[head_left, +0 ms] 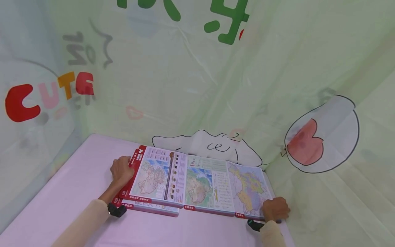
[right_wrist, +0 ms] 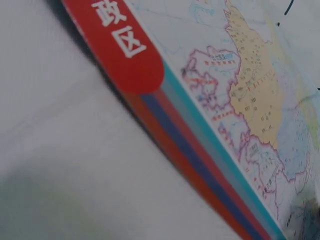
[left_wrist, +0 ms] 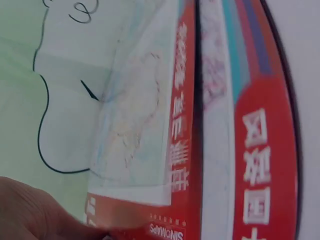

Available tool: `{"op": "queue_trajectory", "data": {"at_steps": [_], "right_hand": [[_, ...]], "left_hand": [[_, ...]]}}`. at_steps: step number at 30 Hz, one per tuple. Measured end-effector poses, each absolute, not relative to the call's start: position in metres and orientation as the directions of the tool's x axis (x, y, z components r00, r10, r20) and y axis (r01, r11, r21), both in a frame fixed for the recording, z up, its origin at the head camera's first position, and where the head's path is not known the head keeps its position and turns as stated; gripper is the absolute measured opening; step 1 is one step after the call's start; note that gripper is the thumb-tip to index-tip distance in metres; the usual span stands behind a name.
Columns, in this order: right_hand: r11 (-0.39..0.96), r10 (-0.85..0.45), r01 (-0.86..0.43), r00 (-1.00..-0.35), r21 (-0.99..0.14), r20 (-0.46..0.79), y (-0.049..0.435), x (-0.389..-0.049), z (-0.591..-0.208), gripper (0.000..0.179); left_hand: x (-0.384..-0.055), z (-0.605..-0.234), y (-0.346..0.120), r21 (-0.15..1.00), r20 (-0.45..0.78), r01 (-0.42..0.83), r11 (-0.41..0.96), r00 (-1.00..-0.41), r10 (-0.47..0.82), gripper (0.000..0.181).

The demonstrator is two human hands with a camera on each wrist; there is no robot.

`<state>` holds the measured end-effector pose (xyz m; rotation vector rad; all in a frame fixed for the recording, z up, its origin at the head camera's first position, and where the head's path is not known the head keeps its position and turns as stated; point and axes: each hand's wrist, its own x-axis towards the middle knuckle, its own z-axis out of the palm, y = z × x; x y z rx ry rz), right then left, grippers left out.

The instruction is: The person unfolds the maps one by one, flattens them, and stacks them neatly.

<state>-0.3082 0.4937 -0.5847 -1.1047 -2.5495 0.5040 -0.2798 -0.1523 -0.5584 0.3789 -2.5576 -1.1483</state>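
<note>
A fold-out map (head_left: 213,192) with printed panels lies spread across the table, its left end bordered in red. At that left end my left hand (head_left: 121,168) has its fingers curled at the red edge. The left wrist view shows the hand (left_wrist: 35,212) pinching the red corner, with the sheet tilted above another map (left_wrist: 265,150). My right hand (head_left: 275,208) is curled at the map's lower right corner and grips its right edge. In the right wrist view, the map's striped border (right_wrist: 200,165) shows, while most of that hand is out of frame.
Under the left panel, a second map (head_left: 154,208) sticks out toward the front. The pink table (head_left: 77,181) meets a pale green curtain (head_left: 197,85) with printed drawings behind and to the right. Dark wrist cameras (head_left: 117,210) sit at both sleeves.
</note>
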Motion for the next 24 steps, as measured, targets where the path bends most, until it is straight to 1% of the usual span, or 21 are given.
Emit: {"op": "queue_trajectory", "data": {"at_steps": [3, 5, 8, 10, 13, 15, 16, 18, 20, 22, 24], "right_hand": [[0.635, 0.748, 0.626, -0.643, -0.453, 0.161, 0.491, -0.307, -0.585, 0.028], [0.634, 0.752, 0.623, -0.635, -0.458, 0.177, 0.491, -0.308, -0.590, 0.026], [0.635, 0.758, 0.629, -0.620, -0.448, 0.203, 0.493, -0.312, -0.599, 0.027], [0.631, 0.767, 0.643, -0.604, -0.434, 0.219, 0.488, -0.315, -0.603, 0.029], [0.651, 0.750, 0.616, -0.610, -0.443, 0.255, 0.461, -0.315, -0.596, 0.035], [0.702, 0.695, 0.513, -0.643, -0.494, 0.320, 0.429, -0.311, -0.584, 0.040], [0.740, 0.644, 0.430, -0.674, -0.517, 0.362, 0.410, -0.308, -0.577, 0.041], [0.823, 0.491, 0.227, -0.747, -0.521, 0.449, 0.373, -0.297, -0.569, 0.044], [0.880, 0.289, 0.023, -0.819, -0.475, 0.495, 0.339, -0.283, -0.565, 0.046], [0.905, 0.086, -0.125, -0.883, -0.407, 0.461, 0.308, -0.269, -0.563, 0.051], [0.904, -0.080, -0.224, -0.926, -0.364, 0.369, 0.284, -0.253, -0.566, 0.056]], "left_hand": [[-0.278, -0.564, -0.157, 0.740, 0.188, -0.134, 0.659, -0.900, -0.393, 0.057], [-0.277, -0.566, -0.160, 0.739, 0.198, -0.129, 0.662, -0.897, -0.395, 0.058], [-0.277, -0.566, -0.165, 0.742, 0.209, -0.108, 0.662, -0.901, -0.381, 0.056], [-0.279, -0.566, -0.168, 0.744, 0.218, -0.087, 0.663, -0.906, -0.363, 0.051], [-0.288, -0.571, -0.173, 0.735, 0.242, -0.042, 0.677, -0.916, -0.320, 0.046], [-0.297, -0.575, -0.178, 0.715, 0.267, 0.008, 0.699, -0.927, -0.262, 0.047], [-0.302, -0.577, -0.181, 0.700, 0.285, 0.038, 0.713, -0.931, -0.230, 0.049], [-0.312, -0.585, -0.187, 0.648, 0.321, 0.096, 0.756, -0.934, -0.156, 0.053], [-0.321, -0.588, -0.192, 0.596, 0.333, 0.142, 0.790, -0.939, -0.083, 0.058], [-0.330, -0.592, -0.195, 0.539, 0.329, 0.168, 0.825, -0.944, -0.023, 0.063], [-0.334, -0.594, -0.196, 0.503, 0.306, 0.183, 0.845, -0.952, 0.024, 0.066]]}}
